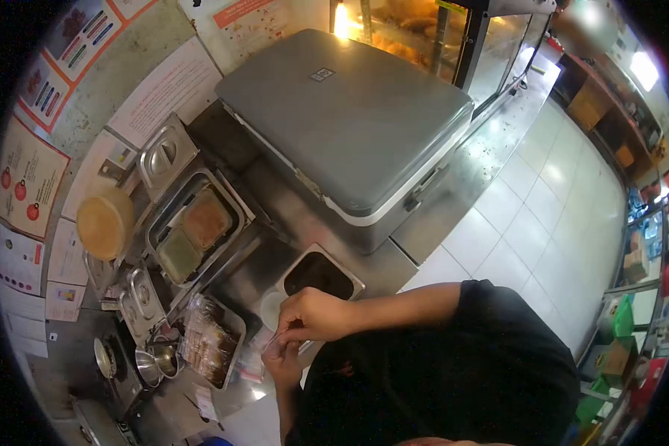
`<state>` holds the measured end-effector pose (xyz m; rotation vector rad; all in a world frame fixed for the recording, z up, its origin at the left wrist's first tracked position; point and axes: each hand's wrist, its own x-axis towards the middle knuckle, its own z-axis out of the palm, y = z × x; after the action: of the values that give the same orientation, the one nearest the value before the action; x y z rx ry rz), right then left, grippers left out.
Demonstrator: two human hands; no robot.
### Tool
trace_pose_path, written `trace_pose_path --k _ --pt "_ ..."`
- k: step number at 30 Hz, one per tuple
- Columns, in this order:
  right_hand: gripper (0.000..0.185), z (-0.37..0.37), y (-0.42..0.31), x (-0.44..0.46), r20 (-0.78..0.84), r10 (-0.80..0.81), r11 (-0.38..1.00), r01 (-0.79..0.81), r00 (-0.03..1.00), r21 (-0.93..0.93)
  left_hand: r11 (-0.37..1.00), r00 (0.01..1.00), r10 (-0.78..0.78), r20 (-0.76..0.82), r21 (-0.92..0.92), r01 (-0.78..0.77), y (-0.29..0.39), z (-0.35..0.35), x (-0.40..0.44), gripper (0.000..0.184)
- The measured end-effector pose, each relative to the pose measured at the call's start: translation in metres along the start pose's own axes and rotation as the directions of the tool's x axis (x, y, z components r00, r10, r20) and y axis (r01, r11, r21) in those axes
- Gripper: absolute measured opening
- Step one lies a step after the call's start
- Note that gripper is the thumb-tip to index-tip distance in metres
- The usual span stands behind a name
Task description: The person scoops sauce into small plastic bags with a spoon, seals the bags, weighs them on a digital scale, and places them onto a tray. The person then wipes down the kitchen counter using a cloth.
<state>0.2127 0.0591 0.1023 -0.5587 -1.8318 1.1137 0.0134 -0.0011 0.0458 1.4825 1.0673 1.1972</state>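
Note:
My right hand point(314, 315) comes in from the right, its fingers pinched. Just below it is my left hand point(282, 364), fingertips meeting those of the right. Between them is a small thin piece of pale film point(272, 346), partly hidden by the fingers; its kind is not clear. Beside the right hand stands a white round cup point(270, 308), and behind that a steel pan point(357, 284) with dark contents. Small clear packets with red marks point(252, 367) lie next to the left hand.
A large grey-lidded box point(349, 119) fills the counter's far side, near a lit glass display case point(409, 33). To the left are a steel tray of wrapped food point(212, 342), a two-part sauce container point(189, 234), steel bowls point(156, 362) and a tan tub point(104, 223).

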Motion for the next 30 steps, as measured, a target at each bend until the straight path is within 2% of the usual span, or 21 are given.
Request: trace_pose_path --k 2,5,6,9,10,11,13,14,16,17,18,19,20,22,24,28,30 --pt "0.013 -0.001 -0.010 0.002 0.005 0.085 0.996 -0.085 0.996 0.017 0.998 0.998 -0.053 -0.025 0.022 0.053 0.007 -0.006 -0.006 0.027" --pt "0.013 0.008 -0.014 0.010 0.025 0.153 0.985 -0.154 0.988 0.080 0.995 0.999 -0.036 -0.022 0.094 0.038 0.017 -0.020 -0.004 0.030" --pt "0.013 0.010 -0.018 0.014 0.048 0.173 0.981 -0.176 0.984 0.077 0.996 0.999 0.023 -0.043 0.090 -0.019 0.014 -0.026 -0.006 0.029" --pt "0.013 0.029 -0.017 0.024 0.087 0.181 0.980 -0.187 0.980 0.063 0.997 0.998 0.051 -0.047 0.059 -0.049 0.021 -0.054 -0.010 0.048" --pt "0.013 0.035 -0.018 0.027 0.087 0.188 0.978 -0.194 0.978 0.069 0.984 0.983 0.169 -0.071 0.077 -0.163 0.025 -0.060 -0.005 0.029" --pt "0.012 0.041 -0.018 0.030 0.086 0.196 0.976 -0.203 0.977 0.075 0.980 0.979 0.184 -0.088 0.092 -0.176 0.024 -0.067 -0.007 0.028" --pt "0.007 0.055 -0.014 0.037 0.063 0.118 0.990 -0.122 0.991 0.065 0.971 0.969 0.218 -0.118 0.123 -0.204 0.018 -0.082 -0.012 0.027" --pt "0.006 0.062 -0.013 0.040 0.050 0.099 0.993 -0.101 0.994 0.059 0.971 0.953 0.237 -0.187 0.087 -0.224 0.011 -0.090 -0.015 0.024" --pt "0.005 0.077 -0.007 0.046 0.021 0.049 0.997 -0.050 0.999 0.052 0.979 0.961 0.202 -0.188 0.038 -0.198 0.013 -0.103 -0.019 0.022" --pt "0.005 0.083 -0.004 0.048 0.057 0.091 0.995 -0.093 0.994 0.027 0.984 0.963 0.180 -0.199 0.023 -0.179 0.014 -0.111 -0.022 0.022" --pt "0.006 0.088 -0.003 0.050 0.102 0.129 0.991 -0.131 0.986 0.009 0.956 0.940 0.289 -0.180 0.097 -0.275 0.014 -0.115 -0.019 0.019" --pt "0.006 0.094 -0.001 0.053 0.156 0.161 0.987 -0.162 0.974 -0.008 0.974 0.969 0.209 -0.129 0.121 -0.193 0.007 -0.126 -0.027 0.014" --pt "0.008 0.104 0.002 0.057 0.173 0.175 0.984 -0.175 0.969 -0.016 0.936 0.951 0.298 -0.084 0.221 -0.274 0.006 -0.132 -0.024 0.009" --pt "0.011 0.122 0.011 0.061 0.177 0.194 0.981 -0.190 0.965 -0.042 0.948 0.985 0.173 0.006 0.270 -0.168 0.011 -0.146 -0.026 0.007" --pt "0.010 0.136 0.020 0.065 0.194 0.213 0.975 -0.195 0.958 -0.106 0.968 0.995 0.090 0.043 0.233 -0.098 0.009 -0.159 -0.029 0.006" --pt "0.010 0.161 0.034 0.082 0.261 0.202 0.974 -0.166 0.944 -0.154 0.982 0.991 0.028 0.130 0.183 -0.051 -0.008 -0.181 -0.027 0.005" --pt "0.010 0.175 0.042 0.090 0.267 0.217 0.965 -0.165 0.939 -0.202 0.980 0.992 0.008 0.124 0.195 -0.032 -0.015 -0.189 -0.026 0.008"
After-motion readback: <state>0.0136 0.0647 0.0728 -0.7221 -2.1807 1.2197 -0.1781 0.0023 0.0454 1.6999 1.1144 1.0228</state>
